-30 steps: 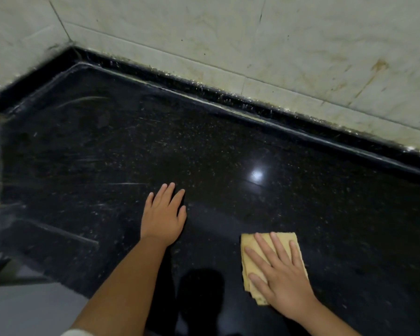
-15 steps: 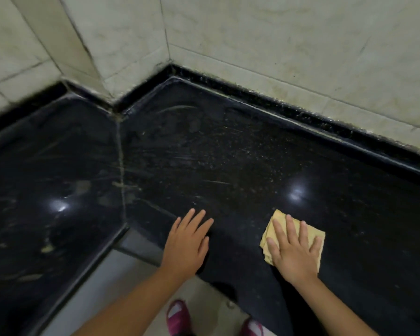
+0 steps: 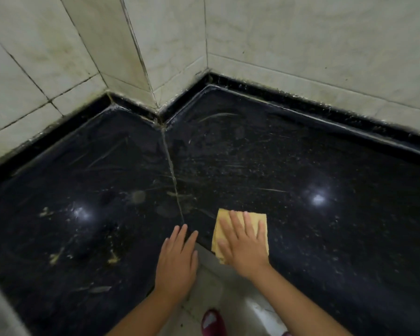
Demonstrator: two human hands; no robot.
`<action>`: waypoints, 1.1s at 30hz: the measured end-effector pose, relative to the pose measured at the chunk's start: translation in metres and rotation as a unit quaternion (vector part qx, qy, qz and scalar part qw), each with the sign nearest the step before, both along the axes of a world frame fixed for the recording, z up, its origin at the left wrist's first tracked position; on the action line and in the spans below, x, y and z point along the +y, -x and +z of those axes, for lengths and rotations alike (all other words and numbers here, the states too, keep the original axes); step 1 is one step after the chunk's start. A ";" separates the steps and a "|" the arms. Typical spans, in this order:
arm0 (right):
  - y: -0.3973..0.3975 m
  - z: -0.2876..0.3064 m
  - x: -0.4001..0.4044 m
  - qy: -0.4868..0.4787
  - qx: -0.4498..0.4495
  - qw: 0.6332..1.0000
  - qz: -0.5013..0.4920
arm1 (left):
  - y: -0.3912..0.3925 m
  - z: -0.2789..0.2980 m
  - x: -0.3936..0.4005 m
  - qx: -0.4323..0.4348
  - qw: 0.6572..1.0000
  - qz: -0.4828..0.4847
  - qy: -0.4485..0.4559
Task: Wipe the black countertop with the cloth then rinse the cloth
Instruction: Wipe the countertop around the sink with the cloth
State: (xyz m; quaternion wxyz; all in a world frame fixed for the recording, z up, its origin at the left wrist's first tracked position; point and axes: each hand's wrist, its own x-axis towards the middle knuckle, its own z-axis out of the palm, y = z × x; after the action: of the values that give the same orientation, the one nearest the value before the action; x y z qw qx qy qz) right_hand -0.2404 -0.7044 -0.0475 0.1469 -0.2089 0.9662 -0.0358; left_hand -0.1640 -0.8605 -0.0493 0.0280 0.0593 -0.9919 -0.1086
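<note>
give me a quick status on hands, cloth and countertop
Right hand flat, pressing folded yellow cloth on black stone countertop near its inner front corner. Left hand open, resting on the counter edge. Yellowish smears left of the seam; nothing blocking.

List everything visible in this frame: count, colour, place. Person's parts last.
countertop: 1, black speckled, L-shaped, fills most of the view, streaked and smeared
seam: 1, pale, runs from the wall corner toward the front edge, between the two slabs
yellowish bits: several, on the slab to the left of the seam
wall tiles: many, off-white, stained, behind the countertop
cloth: 1, yellow, folded, flat on the countertop at its front edge, right of the seam
floor: pale, below the inner corner
slippers: 2, dark red, bottom edge, one barely showing
left hand: flat, fingers straight, on the countertop edge by the seam
right hand: flat, fingers spread, presses on the cloth
</note>
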 end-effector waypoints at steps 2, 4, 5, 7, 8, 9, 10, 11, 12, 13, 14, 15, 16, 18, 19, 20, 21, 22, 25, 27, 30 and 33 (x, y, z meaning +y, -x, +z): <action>-0.013 -0.005 0.030 -0.012 0.006 1.000 0.014 | 0.010 -0.002 -0.001 -0.021 1.000 -0.009 0.000; -0.025 -0.008 0.075 0.005 0.045 0.999 -0.007 | 0.016 -0.005 0.000 -0.023 0.999 -0.035 0.020; -0.030 -0.007 0.098 -0.008 0.036 0.999 -0.039 | 0.016 -0.008 0.002 -0.026 0.998 -0.049 0.027; -0.032 0.001 0.138 -0.033 0.005 0.989 -0.141 | 0.015 -0.013 0.007 -0.051 0.996 -0.070 0.010; -0.028 0.007 0.153 -0.056 -0.007 0.980 -0.189 | 0.013 -0.016 0.009 -0.061 0.995 -0.073 -0.005; -0.024 0.012 0.162 -0.073 -0.032 0.973 -0.217 | 0.012 -0.019 0.010 -0.061 0.995 -0.074 -0.016; -0.018 0.019 0.167 -0.060 -0.068 0.961 -0.261 | 0.013 -0.020 0.010 -0.057 0.995 -0.076 -0.018; -0.010 0.022 0.168 -0.048 -0.084 0.948 -0.303 | 0.013 -0.021 0.009 -0.049 0.995 -0.080 -0.014; 0.000 0.025 0.164 -0.038 -0.079 0.939 -0.332 | 0.014 -0.021 0.008 -0.049 0.995 -0.086 -0.010; 0.015 0.028 0.157 -0.025 -0.068 0.931 -0.358 | 0.015 -0.021 0.006 -0.045 0.995 -0.091 -0.004; 0.032 0.029 0.149 -0.012 -0.062 0.922 -0.382 | 0.015 -0.023 0.005 -0.041 0.995 -0.091 0.000; 0.049 0.033 0.137 -0.004 -0.067 0.912 -0.404 | 0.014 -0.024 0.005 -0.036 0.995 -0.091 0.006; 0.066 0.034 0.123 -0.003 -0.076 0.908 -0.412 | 0.014 -0.025 0.005 -0.031 0.995 -0.091 0.011; 0.095 0.031 0.092 -0.001 -0.094 0.919 -0.384 | 0.014 -0.027 0.004 -0.010 0.995 -0.093 0.022; 0.105 0.029 0.074 -0.001 -0.096 0.931 -0.351 | 0.014 -0.024 0.004 -0.014 0.995 -0.095 0.016; 0.110 0.027 0.054 0.000 -0.098 0.946 -0.310 | 0.014 -0.023 0.003 -0.014 0.995 -0.102 0.016; 0.110 0.025 0.034 -0.001 -0.104 0.959 -0.262 | 0.014 -0.021 0.002 -0.019 0.993 -0.111 0.016; 0.107 0.023 0.015 -0.006 -0.109 0.971 -0.213 | 0.015 -0.019 0.001 -0.020 0.992 -0.121 0.016; 0.077 0.021 -0.017 -0.027 -0.109 0.991 -0.073 | 0.017 -0.009 0.001 -0.062 0.989 -0.133 -0.002; 0.047 0.016 -0.010 -0.022 -0.096 0.995 -0.001 | 0.019 -0.006 -0.002 -0.059 0.989 -0.134 0.021; -0.008 0.004 0.034 -0.042 0.007 0.997 0.063 | 0.014 -0.003 -0.013 -0.051 0.989 -0.137 0.023; -0.043 -0.002 0.089 -0.047 -0.014 0.998 0.045 | -0.001 -0.008 -0.026 -0.071 0.990 -0.119 0.005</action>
State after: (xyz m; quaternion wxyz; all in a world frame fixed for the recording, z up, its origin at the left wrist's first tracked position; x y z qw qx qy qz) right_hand -0.1976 -0.6156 -0.0496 0.1715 -0.2443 0.9543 0.0135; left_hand -0.1626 -0.8869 -0.0570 -0.0552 -0.0517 -0.9920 -0.1014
